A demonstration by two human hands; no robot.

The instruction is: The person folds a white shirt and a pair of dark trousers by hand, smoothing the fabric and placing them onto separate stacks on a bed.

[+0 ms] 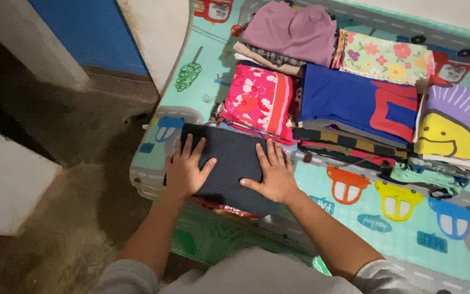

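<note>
Left hand (185,169) and right hand (272,177), fingers spread and gripping nothing, lay flat on a dark folded cloth (229,163) near the pink floral stack (259,100) on the mat (409,228).

Both bare forearms are stretched forward from grey sleeves pushed up near the elbows, and are angled slightly inward toward each other. The left hand (186,170) is laid flat, palm down, with its fingers spread and pointed away from the body and its thumb turned inward. The right hand (273,175) is likewise pressed flat, palm down, fingers extended and held closer together, thumb stretched toward the left hand.
</note>
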